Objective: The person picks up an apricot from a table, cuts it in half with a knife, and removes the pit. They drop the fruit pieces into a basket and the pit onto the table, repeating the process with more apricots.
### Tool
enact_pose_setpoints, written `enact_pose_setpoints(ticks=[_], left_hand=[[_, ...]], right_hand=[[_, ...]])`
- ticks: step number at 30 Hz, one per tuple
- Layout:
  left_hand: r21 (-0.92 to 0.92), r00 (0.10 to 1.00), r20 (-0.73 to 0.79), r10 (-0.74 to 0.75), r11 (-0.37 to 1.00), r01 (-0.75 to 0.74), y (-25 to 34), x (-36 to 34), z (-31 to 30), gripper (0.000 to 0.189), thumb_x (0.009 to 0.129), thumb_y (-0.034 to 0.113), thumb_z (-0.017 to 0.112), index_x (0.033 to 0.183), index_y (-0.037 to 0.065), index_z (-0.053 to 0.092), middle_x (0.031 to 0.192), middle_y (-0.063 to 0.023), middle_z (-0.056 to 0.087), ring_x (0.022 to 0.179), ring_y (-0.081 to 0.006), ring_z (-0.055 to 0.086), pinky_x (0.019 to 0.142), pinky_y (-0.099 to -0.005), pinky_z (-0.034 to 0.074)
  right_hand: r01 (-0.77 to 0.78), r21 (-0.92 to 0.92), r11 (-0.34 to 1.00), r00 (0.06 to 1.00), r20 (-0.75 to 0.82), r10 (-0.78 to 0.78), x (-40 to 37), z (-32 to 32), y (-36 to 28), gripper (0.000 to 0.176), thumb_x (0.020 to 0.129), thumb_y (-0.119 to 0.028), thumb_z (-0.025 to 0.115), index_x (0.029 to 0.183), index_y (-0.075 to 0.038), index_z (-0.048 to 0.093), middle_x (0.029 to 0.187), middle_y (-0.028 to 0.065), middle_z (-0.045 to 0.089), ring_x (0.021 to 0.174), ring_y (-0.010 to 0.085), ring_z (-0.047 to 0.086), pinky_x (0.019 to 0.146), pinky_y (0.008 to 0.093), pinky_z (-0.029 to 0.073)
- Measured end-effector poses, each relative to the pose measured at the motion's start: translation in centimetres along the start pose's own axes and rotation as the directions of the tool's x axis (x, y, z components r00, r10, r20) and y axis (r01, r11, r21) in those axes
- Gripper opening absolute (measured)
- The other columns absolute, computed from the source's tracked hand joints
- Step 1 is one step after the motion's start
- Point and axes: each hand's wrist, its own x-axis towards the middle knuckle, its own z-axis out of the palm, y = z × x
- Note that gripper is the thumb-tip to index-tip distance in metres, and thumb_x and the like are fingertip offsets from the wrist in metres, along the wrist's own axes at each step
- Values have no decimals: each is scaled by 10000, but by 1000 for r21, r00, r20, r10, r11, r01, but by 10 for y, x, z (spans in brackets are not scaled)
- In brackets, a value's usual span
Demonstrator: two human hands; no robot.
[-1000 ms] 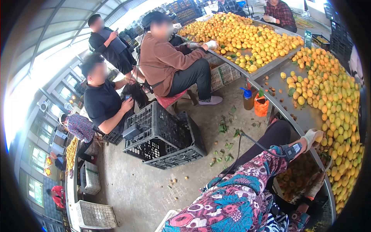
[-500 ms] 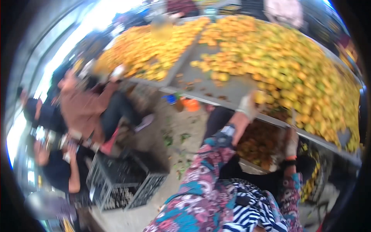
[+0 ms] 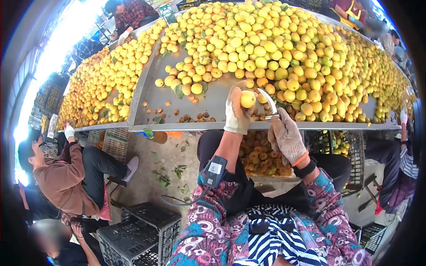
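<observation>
My left hand (image 3: 238,113), in a pale work glove, is closed around a round yellow fruit (image 3: 247,99) just above the front edge of the metal sorting table (image 3: 153,95). My right hand (image 3: 286,136), in a brownish knit glove, grips a small curved knife (image 3: 269,103). Its hooked blade points up and stands beside the fruit, seemingly apart from it. Behind both hands lies a large heap of yellow-orange fruit (image 3: 266,48). Small brown scraps (image 3: 197,118) and a few leaves lie on the bare metal at left. Below the table edge, a container of orange-brown pieces (image 3: 262,155) sits between my knees.
Black plastic crates (image 3: 133,239) stand on the floor at left. A person in a brown top (image 3: 62,177) sits at the left table section, and others sit around it. A crate (image 3: 339,144) with yellow fruit is under the table at right. Leaves (image 3: 162,177) litter the concrete.
The view has swung right and steadied. My left hand, formerly at the heap's edge with a fruit, now holds one upright. My right hand has risen from lower right, its knife now visible.
</observation>
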Motion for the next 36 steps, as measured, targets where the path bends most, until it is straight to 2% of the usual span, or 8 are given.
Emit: enact_pose_setpoints(ticks=[5, 8, 11, 15, 16, 23, 26, 36], left_hand=[[-285, 983, 174, 49, 959, 2, -4, 0, -8, 357, 922, 294, 586, 1175, 50, 518, 1057, -112, 586, 967, -181, 590, 824, -294, 514], [-397, 987, 162, 26, 917, 40, -8, 0, -9, 376, 934, 354, 552, 1161, 56, 523, 1044, -117, 586, 929, -191, 590, 791, -313, 520], [-397, 981, 193, -23, 912, 100, -2, -8, -3, 430, 942, 429, 502, 1160, 59, 526, 1013, -106, 587, 901, -175, 580, 762, -305, 514], [-113, 999, -15, -35, 993, 33, 10, -10, 0, 506, 948, 499, 430, 1150, 44, 525, 898, -85, 570, 811, -170, 572, 646, -264, 495], [-58, 999, -30, -19, 998, 17, 9, -7, -6, 534, 946, 509, 398, 1144, 29, 522, 833, -83, 560, 708, -166, 570, 572, -253, 483], [242, 973, -147, 179, 960, -140, 13, 3, -8, 556, 972, 502, 330, 1174, 12, 498, 748, -103, 593, 662, -180, 594, 561, -269, 479], [340, 906, -20, 424, 855, -392, 3, 11, -21, 503, 983, 448, 356, 1186, 9, 495, 750, -105, 612, 673, -177, 595, 624, -283, 492], [420, 846, 162, 509, 740, -526, 24, 0, -18, 443, 983, 367, 418, 1183, -14, 522, 714, -78, 607, 723, -131, 595, 685, -261, 466]], right_hand=[[-30, -2, 1000, 1000, 9, 30, 4, 9, 0, 202, 977, -207, 466, 1099, -48, 486, 562, 3, 506, 426, 70, 455, 378, 215, 347], [-17, -50, 999, 1000, -8, 16, 7, 13, 7, 192, 971, -191, 479, 1083, -36, 503, 568, 5, 510, 448, 70, 454, 395, 224, 352], [307, -211, 928, 948, -21, -319, 12, 22, 32, 170, 965, -174, 493, 1043, -24, 514, 576, -1, 509, 472, 68, 454, 416, 236, 355], [198, -177, 964, 976, -50, -210, 5, 23, 29, 165, 954, -146, 510, 1031, 0, 504, 566, -3, 494, 485, 64, 451, 442, 244, 366], [38, -163, 986, 998, -38, -44, 0, 22, 14, 167, 944, -119, 523, 1040, 16, 504, 590, 22, 519, 518, 66, 475, 472, 245, 383], [361, -417, 834, 916, -9, -401, 10, 29, 33, 173, 909, -64, 566, 1046, 31, 522, 647, 87, 559, 557, 105, 513, 506, 275, 415], [316, -417, 852, 938, 1, -348, 14, 35, 30, 166, 901, -53, 572, 1038, 30, 526, 650, 100, 567, 560, 114, 517, 512, 285, 422], [327, -531, 781, 941, 108, -320, 14, 26, 12, 168, 901, -65, 553, 1040, 22, 515, 699, 196, 573, 570, 284, 555, 557, 347, 440]])
